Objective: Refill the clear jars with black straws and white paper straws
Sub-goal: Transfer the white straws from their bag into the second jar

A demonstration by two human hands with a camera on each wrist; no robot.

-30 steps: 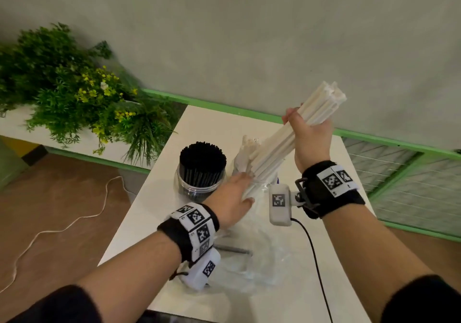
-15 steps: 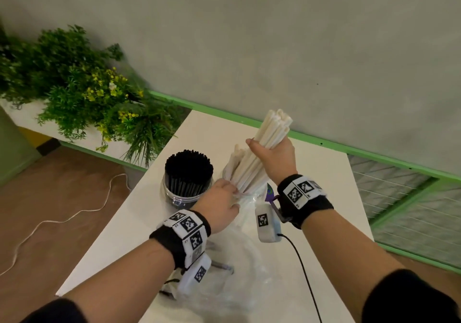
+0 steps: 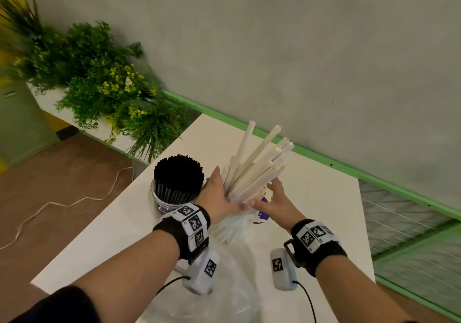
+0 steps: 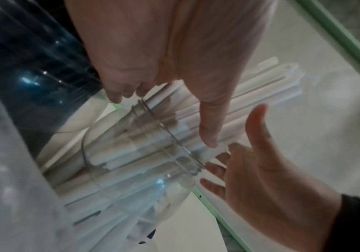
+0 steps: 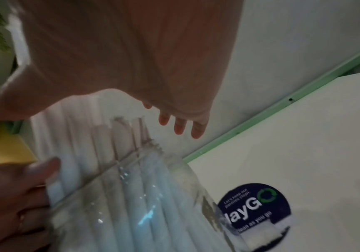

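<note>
left hand (image 3: 219,198) and right hand (image 3: 277,200), fingers straight and spread, flank the splayed white paper straws (image 3: 257,165) standing in a clear glass jar (image 4: 144,172). left palm touches the bundle. adjacent left: clear jar of black straws (image 3: 177,176). crumpled clear plastic bag (image 3: 224,295) lies nearer on white table (image 3: 324,198).

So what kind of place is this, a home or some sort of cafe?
Probably a cafe or canteen, though that is a guess. A clear jar packed with black straws stands beside a jar of white paper straws on a white table, with decorative greenery along a ledge.
</note>
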